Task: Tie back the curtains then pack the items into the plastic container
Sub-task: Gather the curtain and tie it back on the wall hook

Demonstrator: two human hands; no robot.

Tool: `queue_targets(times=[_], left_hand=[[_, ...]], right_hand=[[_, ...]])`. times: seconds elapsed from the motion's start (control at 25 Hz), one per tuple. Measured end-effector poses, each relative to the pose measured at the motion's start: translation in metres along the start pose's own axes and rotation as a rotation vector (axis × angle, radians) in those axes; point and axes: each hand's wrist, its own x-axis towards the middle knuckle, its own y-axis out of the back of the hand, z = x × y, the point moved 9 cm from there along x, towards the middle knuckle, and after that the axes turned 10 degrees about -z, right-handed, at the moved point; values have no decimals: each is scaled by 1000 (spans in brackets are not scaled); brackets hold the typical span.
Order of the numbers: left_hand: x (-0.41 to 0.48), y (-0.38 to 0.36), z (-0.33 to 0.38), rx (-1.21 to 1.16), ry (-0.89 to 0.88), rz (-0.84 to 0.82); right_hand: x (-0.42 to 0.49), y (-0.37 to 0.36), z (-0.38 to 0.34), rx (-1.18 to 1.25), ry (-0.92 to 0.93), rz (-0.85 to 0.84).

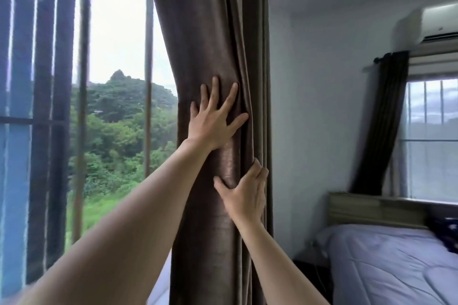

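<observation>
Right now the brown curtain (210, 32) is hanging gathered into a thick column down the middle of the frame, between the window (116, 57) at left and the white wall (309, 106). You are pressing your left hand (214, 120) flat against its folds, fingers spread wide. Just below, your right hand (245, 193) is gripping the bundle's right edge, fingers curling behind it, thumb lying across the front. At lower right a bed (386, 262) is sitting beneath a second curtain (386, 126), with an air conditioner (438, 25) above.

The left hand (213, 121) presses flat with spread fingers (229, 96) on the gathered brown curtain (210, 32); below it, the right hand (244, 195) grips the curtain's edge.
</observation>
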Motion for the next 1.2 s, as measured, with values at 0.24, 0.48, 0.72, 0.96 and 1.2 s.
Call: queue_targets(times=[0.24,0.48,0.72,0.96,1.2], left_hand=[[85,-81,11,-60,-20,-8],[150,-158,7,-50,-28,-80],[200,-208,13,-65,-76,-93],[245,-258,9,-23,-124,-126],[295,-308,8,12,-128,-151]], right_hand=[[98,-29,77,-10,-11,-11],[160,-73,143,-26,-64,-113],[213,-88,182,-15,-64,-54],[256,-111,219,1,-60,-35],[308,-132,259,32,-60,-20]])
